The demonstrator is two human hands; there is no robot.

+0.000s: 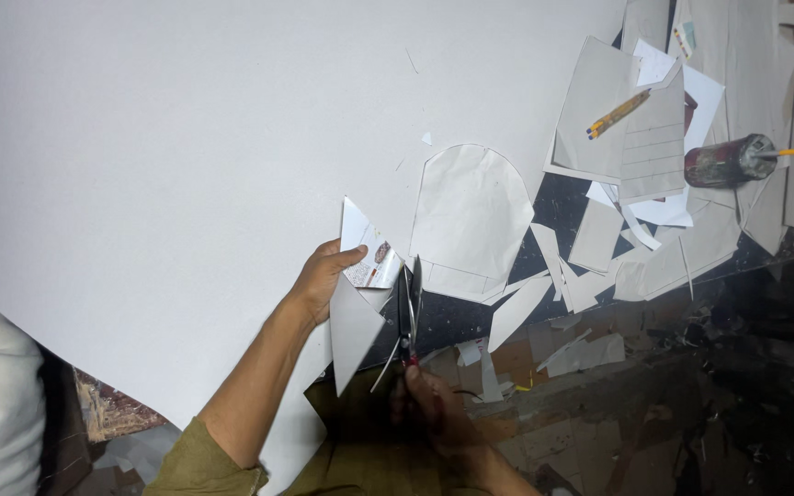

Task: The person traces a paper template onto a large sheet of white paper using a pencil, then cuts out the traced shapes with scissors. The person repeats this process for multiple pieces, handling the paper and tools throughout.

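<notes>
Over a scrap-strewn bench we pinch a light, stiff card (360, 303) by its edge in our left hand (322, 276), our right hand (429, 400) gripping shears (408, 308) that bite alongside, fingers clear.

One large grey cardboard sheet (167, 138) covers the bench, with one pair of scissors (408, 308) at its edge and one arch-shaped cutout (470, 216) beside them. Two yellow pencils (618, 114) and one dark cylindrical tin (726, 161) lie among paper offcuts too many to count.
</notes>
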